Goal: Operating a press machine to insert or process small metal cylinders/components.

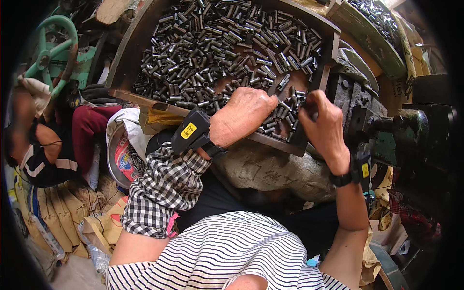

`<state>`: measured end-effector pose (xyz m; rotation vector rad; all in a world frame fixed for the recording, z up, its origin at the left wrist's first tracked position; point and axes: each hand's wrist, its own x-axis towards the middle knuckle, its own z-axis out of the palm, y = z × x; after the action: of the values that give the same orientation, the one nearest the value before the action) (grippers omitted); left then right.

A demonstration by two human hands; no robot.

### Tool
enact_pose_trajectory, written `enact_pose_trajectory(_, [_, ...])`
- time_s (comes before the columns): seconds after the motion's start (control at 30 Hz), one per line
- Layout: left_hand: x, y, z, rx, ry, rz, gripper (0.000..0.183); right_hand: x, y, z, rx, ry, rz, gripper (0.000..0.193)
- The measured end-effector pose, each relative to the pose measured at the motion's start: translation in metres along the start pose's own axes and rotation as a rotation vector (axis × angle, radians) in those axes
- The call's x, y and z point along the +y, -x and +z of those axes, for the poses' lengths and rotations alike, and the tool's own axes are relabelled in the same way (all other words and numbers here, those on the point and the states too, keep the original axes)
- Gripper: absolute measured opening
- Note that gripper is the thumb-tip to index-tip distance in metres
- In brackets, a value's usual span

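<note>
A wooden tray (333, 41) in front of me holds a great many short, dark, shiny metal tubes (193, 63). My left hand (244, 113) is closed over the tray's near side, its thumb and fingers pinched together. A dark flat strip (275, 87) shows at its fingertips, beside a shiny tube (284, 82); what the fingers grip is unclear. By the tray's near right corner, my right hand (325, 125) has its fingers curled inward. Something dark shows between them, too hidden to name. Loose tubes (290, 108) lie between the two hands.
A dark, greasy machine (382, 125) stands close on the right. To the left are a metal bowl (113, 157) with a coloured packet, a green handwheel (46, 55) and another person (43, 145). A second box of metal parts (377, 17) sits at far right.
</note>
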<state>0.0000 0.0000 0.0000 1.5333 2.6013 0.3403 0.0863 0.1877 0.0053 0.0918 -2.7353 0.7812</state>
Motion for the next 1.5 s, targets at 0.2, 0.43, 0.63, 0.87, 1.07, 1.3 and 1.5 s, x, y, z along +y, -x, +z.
enact_pose_trajectory(0.2, [0.004,-0.005,0.013,0.056,0.043,-0.001,0.007,-0.015,0.029,-0.012,0.0,-0.362,0.288,0.01])
enact_pose_trajectory(0.43, [0.019,-0.015,-0.007,-0.22,1.229,-0.342,0.017,-0.004,0.037,-0.015,0.041,-1.112,0.634,0.009])
enact_pose_trajectory(0.63, [0.019,-0.016,-0.009,-0.16,1.607,-0.406,0.016,-0.004,0.037,-0.016,0.045,-1.132,0.633,0.011])
enact_pose_trajectory(0.87, [0.021,-0.015,-0.011,-0.157,1.59,-0.367,0.019,-0.007,0.035,-0.022,0.081,-1.096,0.643,0.01])
enact_pose_trajectory(1.07, [0.02,-0.014,-0.01,-0.177,1.629,-0.414,0.021,-0.002,0.038,-0.014,0.092,-1.173,0.676,0.012])
enact_pose_trajectory(1.3, [0.024,-0.014,-0.008,-0.112,1.709,-0.426,0.021,-0.001,0.038,-0.015,0.055,-1.206,0.693,0.011])
enact_pose_trajectory(1.5, [0.023,-0.013,-0.005,-0.115,1.738,-0.436,0.021,-0.003,0.039,-0.013,0.058,-1.272,0.72,0.011])
